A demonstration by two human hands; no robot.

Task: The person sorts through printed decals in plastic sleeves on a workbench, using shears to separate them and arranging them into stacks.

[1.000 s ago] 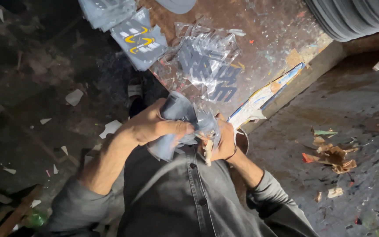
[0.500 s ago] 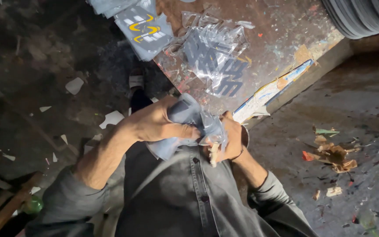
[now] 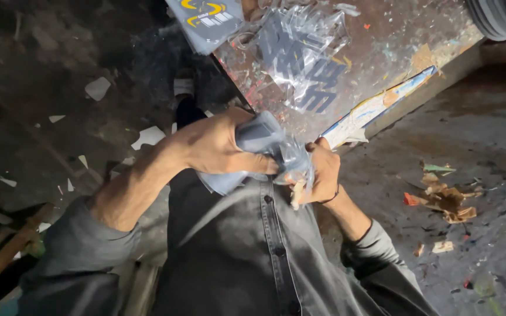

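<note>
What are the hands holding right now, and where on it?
Both grip one clear plastic packet with grey-blue contents: left hand around its upper left end, right hand at its lower right end.

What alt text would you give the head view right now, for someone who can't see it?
Both hands grip a grey folded item in a clear plastic bag against a grey shirt: left hand on top, right hand at its end. Ahead, a worn tabletop holds an empty clear bag and a grey packet.

Left hand (image 3: 215, 146) and right hand (image 3: 321, 172) both grip a grey folded item in clear plastic wrap (image 3: 265, 143), just below the bench (image 3: 393, 52) edge; crumpled clear packaging (image 3: 306, 55) lies on the bench.
</note>
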